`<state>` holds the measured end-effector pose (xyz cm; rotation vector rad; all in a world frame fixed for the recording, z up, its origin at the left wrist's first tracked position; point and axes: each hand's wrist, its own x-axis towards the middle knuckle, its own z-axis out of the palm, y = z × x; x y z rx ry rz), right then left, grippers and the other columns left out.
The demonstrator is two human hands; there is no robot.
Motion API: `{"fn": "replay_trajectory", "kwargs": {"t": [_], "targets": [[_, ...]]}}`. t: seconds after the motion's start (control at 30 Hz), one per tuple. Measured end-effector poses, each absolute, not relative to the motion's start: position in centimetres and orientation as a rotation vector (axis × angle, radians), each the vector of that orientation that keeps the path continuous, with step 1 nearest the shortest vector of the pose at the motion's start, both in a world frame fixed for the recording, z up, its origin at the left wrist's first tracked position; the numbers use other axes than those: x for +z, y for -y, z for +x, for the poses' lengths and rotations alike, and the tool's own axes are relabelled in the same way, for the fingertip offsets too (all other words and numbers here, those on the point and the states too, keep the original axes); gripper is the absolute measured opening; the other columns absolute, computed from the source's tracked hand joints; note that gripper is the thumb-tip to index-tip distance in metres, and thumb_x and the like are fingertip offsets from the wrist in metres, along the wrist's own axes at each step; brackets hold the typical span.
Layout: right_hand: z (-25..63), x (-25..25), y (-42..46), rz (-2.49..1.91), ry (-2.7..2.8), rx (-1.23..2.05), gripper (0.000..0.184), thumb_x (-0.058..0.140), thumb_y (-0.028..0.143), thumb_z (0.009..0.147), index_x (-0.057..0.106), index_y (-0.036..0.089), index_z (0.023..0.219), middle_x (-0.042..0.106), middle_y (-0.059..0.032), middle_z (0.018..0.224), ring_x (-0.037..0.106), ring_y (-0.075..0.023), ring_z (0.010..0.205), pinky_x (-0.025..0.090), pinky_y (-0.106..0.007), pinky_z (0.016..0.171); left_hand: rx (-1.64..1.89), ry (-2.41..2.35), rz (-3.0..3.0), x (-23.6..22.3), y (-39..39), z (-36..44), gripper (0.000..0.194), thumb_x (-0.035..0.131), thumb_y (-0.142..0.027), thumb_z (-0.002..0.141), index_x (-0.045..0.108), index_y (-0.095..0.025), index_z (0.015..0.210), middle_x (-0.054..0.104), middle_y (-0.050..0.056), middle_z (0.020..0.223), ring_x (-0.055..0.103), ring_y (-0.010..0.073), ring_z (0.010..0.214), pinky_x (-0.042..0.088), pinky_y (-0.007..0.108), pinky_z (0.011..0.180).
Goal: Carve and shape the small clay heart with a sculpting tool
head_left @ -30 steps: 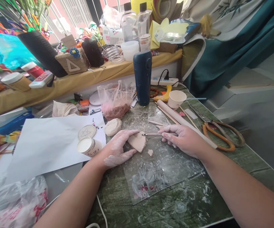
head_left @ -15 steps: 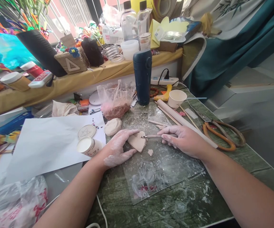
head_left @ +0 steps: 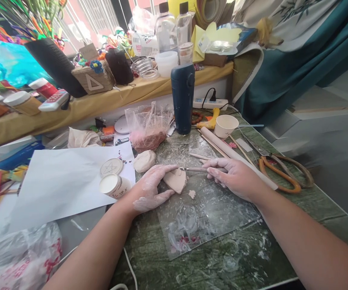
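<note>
A teal curtain (head_left: pixel 285 76) hangs at the room's right, beside a cluttered ledge (head_left: pixel 150 88). The green table (head_left: pixel 150 253), dusted white, bears a clear plastic sheet (head_left: pixel 222 221), probably to protect its top. The left hand (head_left: pixel 151 187) lies open against the clay piece (head_left: pixel 175 182), index finger along its far edge, likely to prevent sliding. The right hand (head_left: pixel 233 177) grasps a thin tool (head_left: pixel 196 169) between thumb and fingers, apparently for control, tip at the clay's far-right corner. A clay scrap (head_left: pixel 192 194) lies nearby.
</note>
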<state>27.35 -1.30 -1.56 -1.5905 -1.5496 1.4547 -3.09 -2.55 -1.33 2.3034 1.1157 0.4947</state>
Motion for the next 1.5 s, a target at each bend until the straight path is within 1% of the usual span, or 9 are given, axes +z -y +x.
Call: {"fn": "replay_trajectory", "kwargs": {"t": [0.57, 0.73, 0.87, 0.97, 1.1, 1.2, 1.33, 1.4, 1.5], "targets": [[27.3, -1.2, 1.4, -1.469, 1.719, 1.499, 0.027, 0.065, 0.037, 0.092, 0.078, 0.024, 0.112, 0.076, -0.0051, 0.086, 0.060, -0.0170, 0.068, 0.045, -0.029, 0.062, 0.493, -1.121, 2.292, -1.5, 2.5, -3.1, 0.069, 0.073, -0.026, 0.088, 0.042, -0.030, 0.151, 0.055, 0.010, 0.147, 0.053, 0.0301, 0.135, 0.045, 0.052, 0.115], [27.6, -1.7, 1.3, -1.388, 1.654, 1.572, 0.030, 0.067, 0.041, 0.091, 0.078, 0.022, 0.111, 0.075, -0.0060, 0.086, 0.059, -0.0166, 0.067, 0.045, -0.029, 0.061, 0.506, -1.093, 2.280, -1.1, 2.7, -3.1, 0.071, 0.073, -0.025, 0.087, 0.043, -0.028, 0.151, 0.054, 0.011, 0.149, 0.053, 0.0308, 0.135, 0.043, 0.052, 0.116], [28.0, -1.8, 1.4, -1.330, 1.658, 1.634, 0.032, 0.068, 0.044, 0.091, 0.078, 0.020, 0.110, 0.075, -0.0070, 0.083, 0.060, -0.0176, 0.068, 0.046, -0.030, 0.063, 0.631, -0.979, 2.316, -0.8, 2.6, -2.9, 0.066, 0.075, -0.031, 0.088, 0.049, -0.028, 0.148, 0.056, 0.012, 0.149, 0.053, 0.0329, 0.137, 0.044, 0.054, 0.114], [28.1, -1.5, 1.4, -1.320, 1.688, 1.637, 0.031, 0.068, 0.044, 0.091, 0.078, 0.020, 0.109, 0.074, -0.0065, 0.082, 0.061, -0.0182, 0.069, 0.047, -0.030, 0.065, 0.769, -0.866, 2.419, -0.9, 2.4, -2.5, 0.053, 0.078, -0.036, 0.089, 0.060, -0.028, 0.139, 0.066, 0.013, 0.138, 0.060, 0.0311, 0.129, 0.049, 0.051, 0.109], [28.2, -1.2, 1.4, -1.294, 1.684, 1.659, 0.030, 0.069, 0.043, 0.090, 0.079, 0.020, 0.106, 0.074, -0.0062, 0.082, 0.059, -0.0178, 0.068, 0.045, -0.030, 0.064, 0.894, -0.737, 2.518, -1.1, 2.2, -2.0, 0.031, 0.071, -0.019, 0.095, 0.068, -0.028, 0.125, 0.079, 0.006, 0.108, 0.073, 0.0203, 0.102, 0.055, 0.039, 0.097], [28.4, -1.5, 1.2, -1.244, 1.617, 1.678, 0.027, 0.072, 0.042, 0.088, 0.079, 0.019, 0.101, 0.073, -0.0054, 0.076, 0.061, -0.0178, 0.069, 0.045, -0.029, 0.063, 0.973, -0.770, 2.514, -1.1, 2.2, -2.0, 0.021, 0.064, -0.015, 0.098, 0.071, -0.026, 0.115, 0.079, 0.003, 0.091, 0.073, 0.0169, 0.084, 0.057, 0.034, 0.083], [28.3, -1.9, 0.8, -1.263, 1.399, 1.660, 0.029, 0.076, 0.043, 0.083, 0.078, 0.017, 0.095, 0.069, -0.0027, 0.066, 0.052, -0.0123, 0.055, 0.037, -0.025, 0.052, 1.095, -0.944, 2.518, -0.9, 2.6, -2.2, 0.015, 0.067, -0.017, 0.096, 0.071, -0.024, 0.109, 0.075, 0.004, 0.089, 0.070, 0.0168, 0.080, 0.056, 0.032, 0.075], [28.0, -2.1, 0.5, -1.302, 1.274, 1.634, 0.032, 0.077, 0.045, 0.081, 0.077, 0.016, 0.096, 0.067, -0.0016, 0.064, 0.046, -0.0098, 0.049, 0.031, -0.024, 0.047, 1.070, -0.944, 2.578, -0.7, 3.0, -1.8, 0.018, 0.067, -0.015, 0.096, 0.070, -0.024, 0.112, 0.076, 0.003, 0.092, 0.070, 0.0167, 0.081, 0.055, 0.033, 0.077], [27.4, -2.1, 0.2, -1.333, 1.192, 1.599, 0.034, 0.078, 0.045, 0.079, 0.076, 0.015, 0.096, 0.065, -0.0006, 0.062, 0.044, -0.0083, 0.047, 0.029, -0.022, 0.045, 0.920, -0.889, 2.690, -0.5, 3.8, -0.4, 0.023, 0.065, -0.015, 0.097, 0.068, -0.025, 0.118, 0.078, 0.002, 0.098, 0.069, 0.0172, 0.086, 0.054, 0.034, 0.081]]}}
